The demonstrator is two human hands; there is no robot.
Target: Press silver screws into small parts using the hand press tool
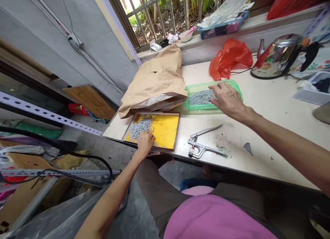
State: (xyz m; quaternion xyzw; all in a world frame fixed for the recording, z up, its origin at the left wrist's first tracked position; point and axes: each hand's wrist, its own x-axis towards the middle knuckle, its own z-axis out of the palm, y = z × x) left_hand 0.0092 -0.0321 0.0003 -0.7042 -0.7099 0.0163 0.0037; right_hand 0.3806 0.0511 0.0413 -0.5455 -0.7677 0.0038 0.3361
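Observation:
My left hand [145,142] is closed at the near edge of a shallow tray [177,130] with a yellow bottom. Beside its fingers lies a pile of small silvery metal pieces [140,127]; whatever is between the fingertips is hidden. Over the right part of a green plastic basket [189,88] hangs my right hand [228,98], its thumb and fingers apart and nothing visible between them. More small metal pieces [201,97] lie in that basket. Hand pliers [199,148] with a spring and spread handles rest on the table between my forearms.
A large brown paper bag [160,77] stands behind the tray. Farther back are a red plastic bag [230,58] and a steel kettle [279,56]. At the right edge sits a white plastic container [309,91]. A grey scrap [248,148] lies near the table's front edge.

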